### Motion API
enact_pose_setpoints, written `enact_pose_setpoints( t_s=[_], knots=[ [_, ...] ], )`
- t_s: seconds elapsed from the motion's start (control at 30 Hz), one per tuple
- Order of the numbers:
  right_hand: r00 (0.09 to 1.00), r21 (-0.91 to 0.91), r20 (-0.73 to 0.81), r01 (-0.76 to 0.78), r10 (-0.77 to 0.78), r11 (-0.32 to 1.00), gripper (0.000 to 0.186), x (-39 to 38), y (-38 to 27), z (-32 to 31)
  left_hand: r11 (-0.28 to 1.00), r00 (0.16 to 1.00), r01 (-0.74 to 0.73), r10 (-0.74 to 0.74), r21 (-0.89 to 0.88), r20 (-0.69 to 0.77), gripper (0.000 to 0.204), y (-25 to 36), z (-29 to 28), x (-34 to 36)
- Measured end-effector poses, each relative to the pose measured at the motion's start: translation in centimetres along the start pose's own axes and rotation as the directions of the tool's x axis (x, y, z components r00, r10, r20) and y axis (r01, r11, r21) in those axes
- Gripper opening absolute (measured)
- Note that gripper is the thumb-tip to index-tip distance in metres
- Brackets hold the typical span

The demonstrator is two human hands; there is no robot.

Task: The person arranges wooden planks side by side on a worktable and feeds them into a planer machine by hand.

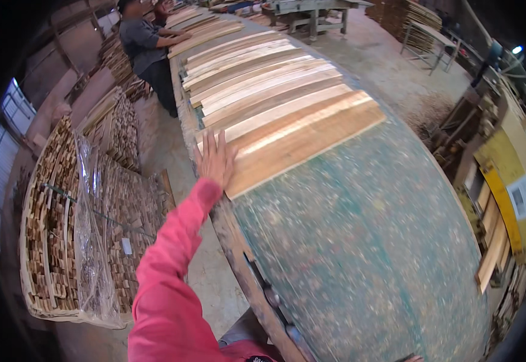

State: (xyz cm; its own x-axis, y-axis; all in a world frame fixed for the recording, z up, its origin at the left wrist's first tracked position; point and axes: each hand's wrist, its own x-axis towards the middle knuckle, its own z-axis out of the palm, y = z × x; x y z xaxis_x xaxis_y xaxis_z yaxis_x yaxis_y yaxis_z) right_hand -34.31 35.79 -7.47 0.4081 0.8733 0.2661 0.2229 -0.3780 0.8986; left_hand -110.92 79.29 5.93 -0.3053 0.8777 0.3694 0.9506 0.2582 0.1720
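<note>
My left hand (pixel 216 160) lies flat on the left ends of the nearest wooden boards, its fingers stretched out and a little apart. Under and beside it is a wide light-brown board (pixel 305 148), the closest of a row of planks (pixel 269 78) laid side by side across a long green worktable (pixel 347 241). The planks vary from pale to brown. Only a sliver of my right hand (pixel 415 359) shows at the bottom edge, near the table surface; its fingers are too cut off to read.
Bundled stacks of wood strips (pixel 115 205), partly wrapped in clear plastic, stand left of the table. Another person (pixel 145 45) handles boards at the far left end. A yellow panel (pixel 510 181) and loose wood pieces (pixel 493 238) are on the right. A workbench (pixel 314 15) stands farther back.
</note>
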Motion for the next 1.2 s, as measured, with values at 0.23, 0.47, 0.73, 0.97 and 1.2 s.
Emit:
enact_pose_setpoints(
  t_s=[0.23,0.47,0.73,0.97,1.2],
  knots=[
    [0.758,0.353,0.634,-0.458,0.151,0.816,0.063,3.7,-0.7,-7.6,0.963,0.953,0.25,-0.264,0.104,0.148,0.078,-9.7,9.4,20.0],
    [0.759,0.431,0.647,-0.445,0.075,0.785,0.063,3.9,0.7,-10.0,0.983,0.985,0.137,-0.148,0.122,0.089,0.082,-7.5,9.9,17.1],
    [0.712,0.452,0.682,-0.59,0.167,0.669,0.059,2.9,1.5,-9.8,0.981,0.988,0.085,-0.106,0.173,0.115,0.074,-1.5,18.4,27.4],
    [0.673,0.475,0.624,-0.73,0.396,0.491,0.064,3.6,-0.2,-10.0,0.975,0.991,-0.04,0.012,0.218,0.13,0.097,-4.9,21.8,27.1],
    [0.578,0.479,0.753,-0.81,0.315,0.338,0.068,6.3,2.4,-15.7,0.972,0.993,-0.036,0.008,0.233,0.121,0.093,10.4,11.6,13.5]
  ],
)
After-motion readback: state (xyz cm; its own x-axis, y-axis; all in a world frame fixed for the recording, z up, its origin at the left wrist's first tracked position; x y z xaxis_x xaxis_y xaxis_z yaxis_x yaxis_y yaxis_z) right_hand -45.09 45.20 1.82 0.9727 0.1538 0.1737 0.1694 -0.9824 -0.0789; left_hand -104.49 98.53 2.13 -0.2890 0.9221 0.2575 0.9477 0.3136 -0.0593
